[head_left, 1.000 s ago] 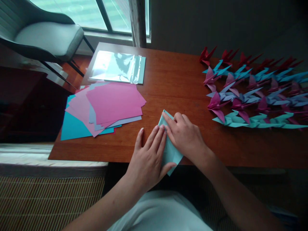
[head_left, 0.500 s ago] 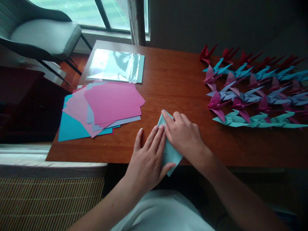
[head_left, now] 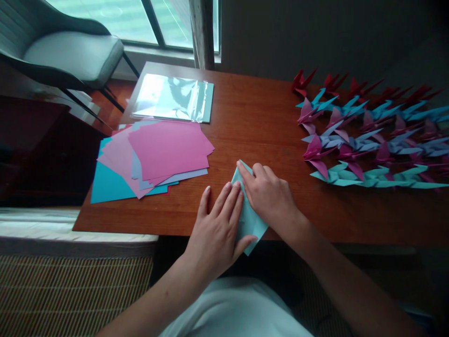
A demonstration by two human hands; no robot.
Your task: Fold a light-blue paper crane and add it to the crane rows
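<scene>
A light mint-green origami paper (head_left: pixel 254 224), folded into a narrow kite-like shape, lies at the table's front edge. Its lower point reaches past that edge. My left hand (head_left: pixel 217 224) rests flat across the paper's left side, fingers outstretched and thumb spread over the lower part. My right hand (head_left: pixel 270 194) bears on the upper right side, its index fingertip at the top point and the other fingers curled. Part of the paper is hidden under both hands.
Pink, lilac and blue paper sheets (head_left: pixel 168 150) are fanned out at the left. Behind them lies a clear plastic packet (head_left: pixel 171 98) of paper. Rows of folded paper cranes (head_left: pixel 314 150) stand on the right. A chair (head_left: pixel 73 51) is beyond the wooden table (head_left: pixel 256 117).
The view has shifted slightly, so the sheets and packet appear a little further right. Both hands stay in nearly the same place on the mint-green paper.
</scene>
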